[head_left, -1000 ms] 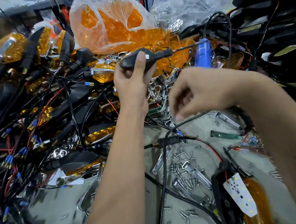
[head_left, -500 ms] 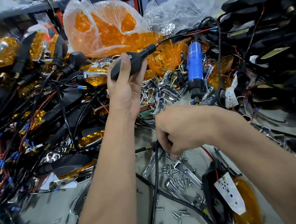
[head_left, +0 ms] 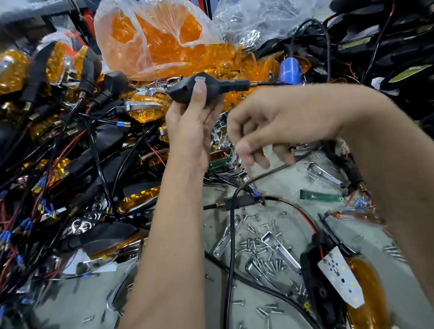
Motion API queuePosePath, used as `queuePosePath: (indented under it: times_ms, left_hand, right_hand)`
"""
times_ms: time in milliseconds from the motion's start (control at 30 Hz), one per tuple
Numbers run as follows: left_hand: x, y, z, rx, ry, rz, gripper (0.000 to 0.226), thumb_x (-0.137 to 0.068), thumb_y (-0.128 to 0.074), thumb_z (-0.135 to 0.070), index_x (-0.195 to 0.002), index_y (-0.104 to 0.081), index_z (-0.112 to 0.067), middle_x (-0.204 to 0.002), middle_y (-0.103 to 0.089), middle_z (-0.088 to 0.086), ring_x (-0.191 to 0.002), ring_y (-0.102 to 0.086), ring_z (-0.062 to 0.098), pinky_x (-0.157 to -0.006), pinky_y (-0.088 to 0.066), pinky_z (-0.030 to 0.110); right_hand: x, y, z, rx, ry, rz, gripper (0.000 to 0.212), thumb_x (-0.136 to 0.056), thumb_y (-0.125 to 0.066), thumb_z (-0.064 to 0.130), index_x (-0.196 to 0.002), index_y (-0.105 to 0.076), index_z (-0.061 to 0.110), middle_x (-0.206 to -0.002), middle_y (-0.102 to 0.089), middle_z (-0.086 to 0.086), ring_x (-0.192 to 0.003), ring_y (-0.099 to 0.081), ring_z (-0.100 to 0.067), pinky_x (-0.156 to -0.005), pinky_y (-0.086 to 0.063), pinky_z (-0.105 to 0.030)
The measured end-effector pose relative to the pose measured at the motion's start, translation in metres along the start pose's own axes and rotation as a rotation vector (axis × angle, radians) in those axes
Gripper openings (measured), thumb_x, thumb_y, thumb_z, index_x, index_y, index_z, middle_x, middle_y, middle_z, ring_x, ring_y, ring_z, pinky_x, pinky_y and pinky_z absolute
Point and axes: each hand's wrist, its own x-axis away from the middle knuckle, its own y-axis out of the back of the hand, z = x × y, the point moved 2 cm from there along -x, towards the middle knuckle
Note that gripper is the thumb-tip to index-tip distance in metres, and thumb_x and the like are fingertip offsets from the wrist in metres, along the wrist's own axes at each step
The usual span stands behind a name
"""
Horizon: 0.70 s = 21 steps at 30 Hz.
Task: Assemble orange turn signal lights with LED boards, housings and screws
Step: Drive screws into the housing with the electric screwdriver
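Item in hand: one black plastic teardrop housing with a stubby stalk and thin lead, gripped by the left hand, thumb along its back, raised over the heap. No amber lens shows from this side; whether a board sits inside cannot be told.

Right hand: blurred, fingers curled, held just right of the left hand above the surface. It may be pinching a small screw, but that cannot be told.

Finished stock, by judgement: a large pile of closed black-and-amber turn signal lights with trailing wires, left of the arms.

Part-built: one open black housing at lower right, a white LED board with small yellow diodes lying loose across it, against an amber lens; no screws visibly driven.

Loose supply: small silver screws scattered on the grey surface; chrome reflector strips among them; a green narrow circuit strip; a clear plastic bag of orange lenses at the back; a blue electric screwdriver lying behind.

Outstanding, by judgement: much done, plenty left; the held unit and the open one both want fastening.
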Motion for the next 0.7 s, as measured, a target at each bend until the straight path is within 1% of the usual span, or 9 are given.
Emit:
queuePosePath:
  times_ms: [100,167,233,300,333,467,567,633,700]
  left_hand:
    - [0.001,-0.005,0.002,-0.02,0.012,-0.056,0.032,-0.105,-0.06,-0.021,-0.126,-0.059,0.003,-0.087,-0.074,0.009,-0.072,-0.072,0.018,-0.071,-0.062,0.033]
    - [0.001,-0.006,0.004,0.031,0.046,-0.138,0.037,-0.106,-0.058,-0.027,-0.132,-0.057,0.0,-0.092,-0.069,0.01,-0.072,-0.069,0.021,-0.068,-0.06,0.033]
    - [0.0,-0.005,0.005,0.089,0.072,-0.198,0.031,-0.105,-0.056,-0.03,-0.124,-0.057,-0.006,-0.095,-0.064,0.01,-0.069,-0.066,0.022,-0.062,-0.057,0.032]
    - [0.001,-0.001,0.005,0.142,0.101,-0.246,0.023,-0.103,-0.057,-0.033,-0.109,-0.057,-0.01,-0.098,-0.059,0.01,-0.066,-0.063,0.022,-0.057,-0.054,0.03]
    - [0.001,0.001,0.004,0.166,0.12,-0.248,0.024,-0.102,-0.058,-0.035,-0.108,-0.057,-0.012,-0.102,-0.058,0.011,-0.064,-0.062,0.021,-0.056,-0.053,0.029]
    - [0.0,-0.001,0.003,0.224,0.199,-0.132,0.04,-0.1,-0.065,-0.045,-0.114,-0.057,-0.008,-0.092,-0.063,0.015,-0.061,-0.061,0.018,-0.057,-0.056,0.027]
    - [0.003,-0.004,0.003,0.413,0.274,-0.085,0.04,-0.101,-0.067,-0.033,-0.125,-0.052,-0.004,-0.101,-0.064,0.024,-0.069,-0.073,0.031,-0.06,-0.063,0.034]
    - [0.003,-0.004,0.002,0.493,0.292,-0.038,0.04,-0.104,-0.062,-0.028,-0.133,-0.048,-0.004,-0.105,-0.071,0.028,-0.08,-0.076,0.04,-0.057,-0.063,0.034]
    - [0.0,-0.002,0.003,0.35,0.256,-0.024,0.032,-0.107,-0.057,-0.026,-0.127,-0.047,-0.003,-0.1,-0.075,0.021,-0.077,-0.076,0.029,-0.05,-0.057,0.024]
  right_hand:
    - [-0.003,0.017,-0.001,-0.159,0.096,-0.302,0.007,-0.096,-0.071,0.008,-0.093,-0.065,0.006,-0.071,-0.071,-0.008,-0.053,-0.061,-0.017,-0.043,-0.049,-0.025]
    - [-0.005,0.021,-0.003,-0.233,0.179,-0.481,0.007,-0.094,-0.075,0.009,-0.093,-0.069,0.005,-0.067,-0.069,-0.007,-0.05,-0.058,-0.014,-0.042,-0.047,-0.022]
    - [-0.008,0.023,-0.006,-0.319,0.261,-0.595,0.008,-0.092,-0.077,0.01,-0.091,-0.071,0.004,-0.067,-0.07,-0.005,-0.051,-0.059,-0.013,-0.044,-0.048,-0.021]
    - [-0.009,0.025,-0.011,-0.427,0.318,-0.634,0.008,-0.091,-0.077,0.009,-0.091,-0.072,0.004,-0.068,-0.071,-0.003,-0.054,-0.061,-0.013,-0.046,-0.048,-0.02]
    - [-0.01,0.026,-0.014,-0.467,0.336,-0.638,0.006,-0.091,-0.076,0.007,-0.093,-0.072,0.003,-0.07,-0.072,-0.003,-0.056,-0.062,-0.013,-0.047,-0.048,-0.02]
    - [-0.015,0.026,-0.025,-0.552,0.349,-0.687,0.009,-0.093,-0.069,-0.003,-0.101,-0.073,0.002,-0.077,-0.075,-0.006,-0.065,-0.068,-0.014,-0.051,-0.051,-0.019]
    - [-0.022,0.022,-0.032,-0.628,0.344,-0.744,0.01,-0.096,-0.066,-0.002,-0.104,-0.073,0.0,-0.08,-0.074,-0.008,-0.066,-0.069,-0.015,-0.05,-0.049,-0.019]
    - [-0.028,0.017,-0.038,-0.661,0.32,-0.778,0.01,-0.097,-0.065,-0.002,-0.103,-0.073,0.0,-0.081,-0.072,-0.009,-0.068,-0.067,-0.016,-0.049,-0.047,-0.02]
    - [-0.033,0.011,-0.045,-0.677,0.279,-0.808,0.01,-0.097,-0.065,-0.002,-0.102,-0.074,0.0,-0.082,-0.071,-0.011,-0.068,-0.065,-0.016,-0.05,-0.047,-0.021]
